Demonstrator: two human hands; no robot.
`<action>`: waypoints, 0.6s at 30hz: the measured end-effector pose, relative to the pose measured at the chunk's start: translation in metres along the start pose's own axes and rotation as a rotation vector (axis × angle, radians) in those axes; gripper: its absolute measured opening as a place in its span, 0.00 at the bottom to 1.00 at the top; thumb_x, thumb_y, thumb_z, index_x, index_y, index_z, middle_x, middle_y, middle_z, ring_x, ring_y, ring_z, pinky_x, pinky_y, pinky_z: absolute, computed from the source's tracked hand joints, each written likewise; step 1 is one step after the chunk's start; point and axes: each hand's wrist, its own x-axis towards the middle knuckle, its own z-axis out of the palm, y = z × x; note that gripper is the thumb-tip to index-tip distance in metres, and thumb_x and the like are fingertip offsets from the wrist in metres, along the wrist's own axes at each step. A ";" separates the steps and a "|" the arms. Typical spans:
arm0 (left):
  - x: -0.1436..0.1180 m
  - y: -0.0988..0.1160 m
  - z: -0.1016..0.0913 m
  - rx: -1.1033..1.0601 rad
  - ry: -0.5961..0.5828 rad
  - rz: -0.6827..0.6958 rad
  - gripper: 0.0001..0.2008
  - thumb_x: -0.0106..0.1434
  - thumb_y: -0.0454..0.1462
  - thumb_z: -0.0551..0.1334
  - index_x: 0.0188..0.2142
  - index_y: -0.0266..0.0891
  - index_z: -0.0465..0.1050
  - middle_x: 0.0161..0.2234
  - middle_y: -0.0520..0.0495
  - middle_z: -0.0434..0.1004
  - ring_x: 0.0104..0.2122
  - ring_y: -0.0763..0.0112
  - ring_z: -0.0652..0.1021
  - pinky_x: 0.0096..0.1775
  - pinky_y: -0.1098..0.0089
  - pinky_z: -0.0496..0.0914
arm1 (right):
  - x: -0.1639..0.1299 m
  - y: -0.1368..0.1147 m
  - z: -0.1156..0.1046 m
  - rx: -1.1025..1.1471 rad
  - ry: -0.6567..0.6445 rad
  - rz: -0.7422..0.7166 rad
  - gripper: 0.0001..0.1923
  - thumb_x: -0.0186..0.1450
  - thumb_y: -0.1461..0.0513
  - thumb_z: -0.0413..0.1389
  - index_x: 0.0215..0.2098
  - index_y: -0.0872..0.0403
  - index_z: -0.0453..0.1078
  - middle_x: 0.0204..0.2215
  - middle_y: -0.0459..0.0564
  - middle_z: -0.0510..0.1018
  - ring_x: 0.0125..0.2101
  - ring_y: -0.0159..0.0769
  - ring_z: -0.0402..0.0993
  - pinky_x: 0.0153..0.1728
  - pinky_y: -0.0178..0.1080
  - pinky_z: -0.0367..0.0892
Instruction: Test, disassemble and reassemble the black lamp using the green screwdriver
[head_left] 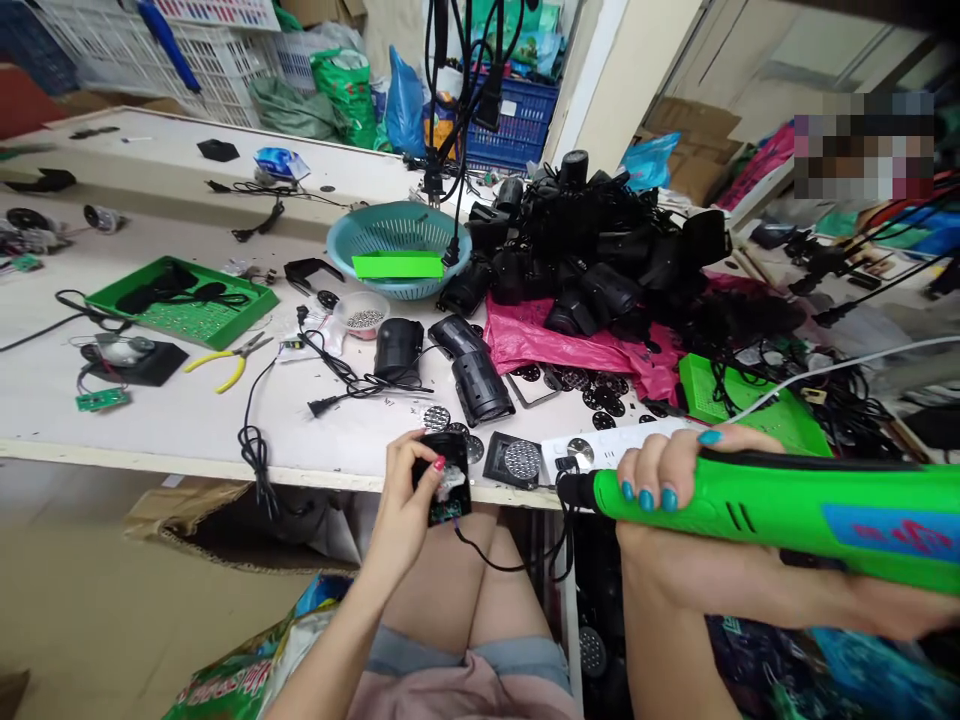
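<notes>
My left hand [411, 485] is closed round a small open black plastic housing [459, 450] at the table's front edge. Inside it show a whitish part and a bit of green circuit board. A black cord [499, 567] runs from the housing to the right. My right hand [664, 475] is wrapped round a bright green electric screwdriver [787, 515] with a blue label. Its black nose points left and lies apart from the housing; the fine tip is hard to make out. Between the hands lies a square black part with a round perforated metal disc [522, 460].
A heap of black appliance bodies [585, 240] covers the back right, partly on pink plastic [555, 340]. Behind stands a blue-green basket [345, 235]. Left are a green tray [247, 315], yellow-handled pliers [231, 372] and cords. A white power strip [615, 440] lies near the screwdriver.
</notes>
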 end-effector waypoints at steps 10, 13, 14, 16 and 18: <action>0.060 -0.003 -0.007 0.170 0.156 0.056 0.04 0.63 0.37 0.60 0.31 0.41 0.70 0.53 0.41 0.68 0.57 0.51 0.66 0.60 0.49 0.57 | -0.004 0.009 -0.001 0.092 0.009 -0.015 0.37 0.53 0.28 0.49 0.35 0.49 0.70 0.16 0.40 0.63 0.16 0.31 0.56 0.19 0.38 0.58; 0.041 0.025 -0.012 0.277 0.157 0.221 0.05 0.67 0.38 0.59 0.35 0.43 0.72 0.47 0.45 0.75 0.52 0.54 0.67 0.56 0.53 0.60 | -0.004 0.008 -0.002 0.078 0.002 -0.045 0.36 0.55 0.29 0.48 0.35 0.49 0.71 0.16 0.40 0.63 0.16 0.32 0.57 0.18 0.38 0.56; 0.032 0.035 -0.013 0.299 0.100 0.270 0.05 0.67 0.38 0.59 0.35 0.44 0.73 0.42 0.47 0.78 0.49 0.56 0.69 0.53 0.56 0.62 | -0.003 0.008 -0.003 0.070 -0.004 -0.057 0.35 0.55 0.30 0.49 0.36 0.49 0.71 0.16 0.40 0.62 0.15 0.33 0.57 0.17 0.38 0.56; 0.013 0.048 -0.011 0.288 -0.073 0.303 0.06 0.67 0.37 0.61 0.34 0.45 0.76 0.34 0.49 0.79 0.43 0.58 0.70 0.47 0.59 0.65 | -0.003 0.010 -0.005 0.054 -0.010 -0.079 0.30 0.55 0.33 0.54 0.36 0.48 0.70 0.15 0.39 0.61 0.14 0.33 0.56 0.16 0.38 0.56; -0.004 0.053 -0.004 0.221 -0.251 0.274 0.06 0.66 0.36 0.62 0.33 0.45 0.78 0.31 0.50 0.80 0.39 0.60 0.72 0.43 0.62 0.66 | -0.005 0.011 -0.005 0.041 -0.012 -0.089 0.26 0.56 0.37 0.58 0.37 0.47 0.70 0.15 0.38 0.60 0.14 0.33 0.55 0.16 0.38 0.56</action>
